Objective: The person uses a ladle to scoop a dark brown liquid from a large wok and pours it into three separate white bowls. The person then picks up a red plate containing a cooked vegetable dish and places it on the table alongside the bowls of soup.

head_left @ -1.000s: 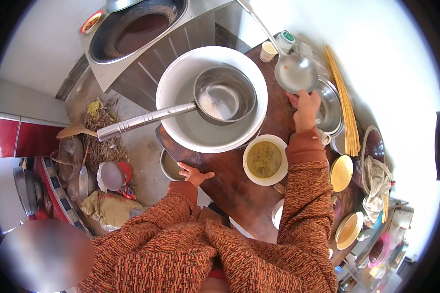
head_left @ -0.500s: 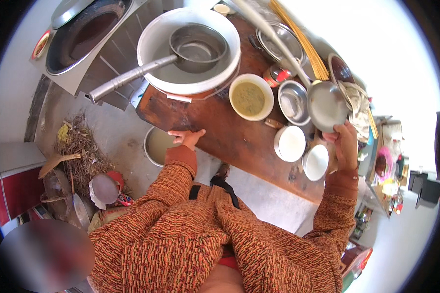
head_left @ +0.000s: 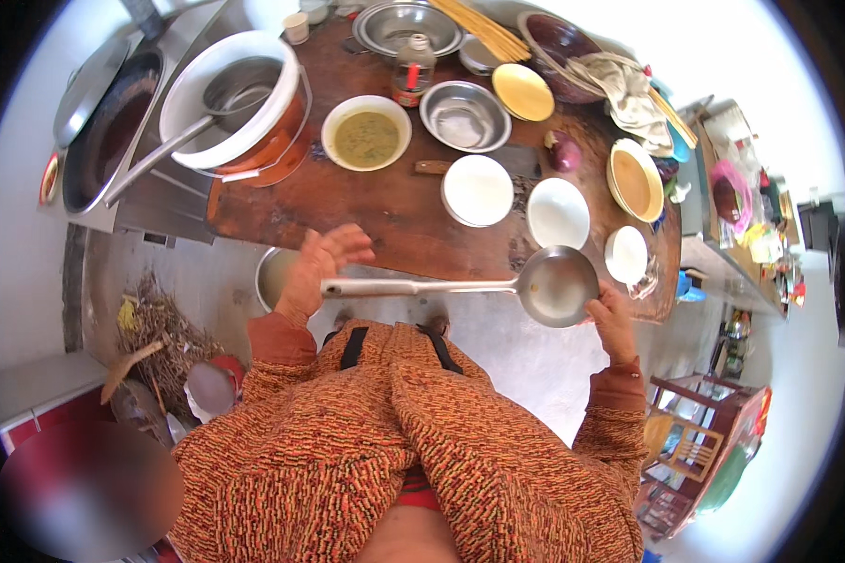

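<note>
A long-handled metal ladle lies level in front of me, over the table's near edge. My right hand pinches the rim of its round bowl at the right. Its handle runs left toward my left hand, which is raised with fingers apart beside the handle's end; nothing shows in its grasp. Just beyond the ladle, white bowls stand on the wooden table. A cleaver lies behind them, partly hidden by a bowl. Farther left is a white bowl of greenish soup.
A white bucket with a metal scoop across its rim stands at the table's left end. Behind are a metal basin, a glass bottle and an onion. A pot sits on the floor below.
My right hand has brought the ladle down toward me, its handle swinging from the far side of the table to point left. My left hand has lifted and opened beside it. The view has shifted right.
</note>
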